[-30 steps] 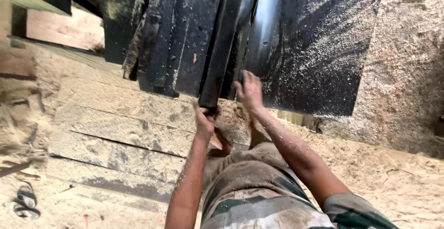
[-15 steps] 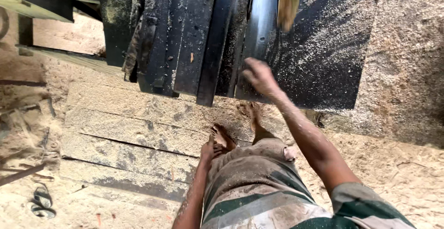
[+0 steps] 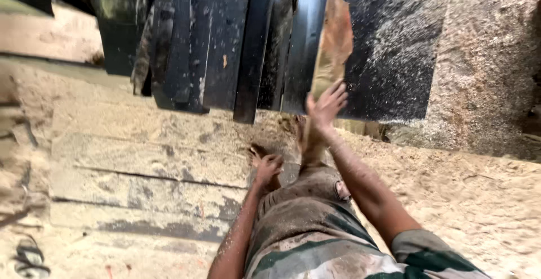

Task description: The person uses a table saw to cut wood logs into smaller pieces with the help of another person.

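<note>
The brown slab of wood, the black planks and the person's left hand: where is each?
Brown slab of wood [image 3: 333, 42], head view, middle of its face.
Black planks [image 3: 225, 37], head view, face of one upright plank.
Left hand [image 3: 267, 166], head view, back of the hand.

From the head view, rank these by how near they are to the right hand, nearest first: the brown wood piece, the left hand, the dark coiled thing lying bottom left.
Measured from the right hand:
1. Brown wood piece: touching its fingertips, just above, leaning on the dark boards.
2. Left hand: lower and to the left, by the knee.
3. Dark coiled thing: far off in the bottom left corner, on the sawdust-covered planks.
</note>
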